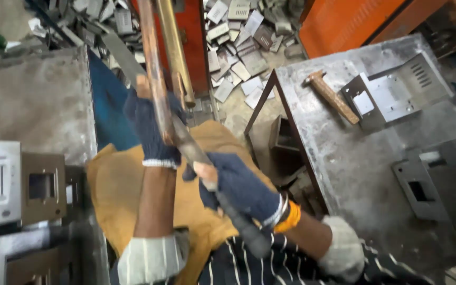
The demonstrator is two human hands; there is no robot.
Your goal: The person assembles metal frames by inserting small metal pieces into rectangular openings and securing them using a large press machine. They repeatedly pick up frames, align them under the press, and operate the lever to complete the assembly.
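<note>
A long metal bar (186, 142) is gripped by both gloved hands: left hand (151, 129) fingers wrapped higher up, right hand (238, 187) fingers curled round lower. A hammer (333, 97) lies on the counter (344, 158), well right of the fingers.

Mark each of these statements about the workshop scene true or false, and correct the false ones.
1. Both hands wear dark blue knit gloves. True: left hand, right hand.
2. The right hand is bare. False: it is gloved, shut on the file.
3. A hammer lies on the metal table. True.
4. The hammer lies on the floor. False: it is on the table, beside a sheet-metal part.
5. Metal offcuts litter the floor. True.
</note>
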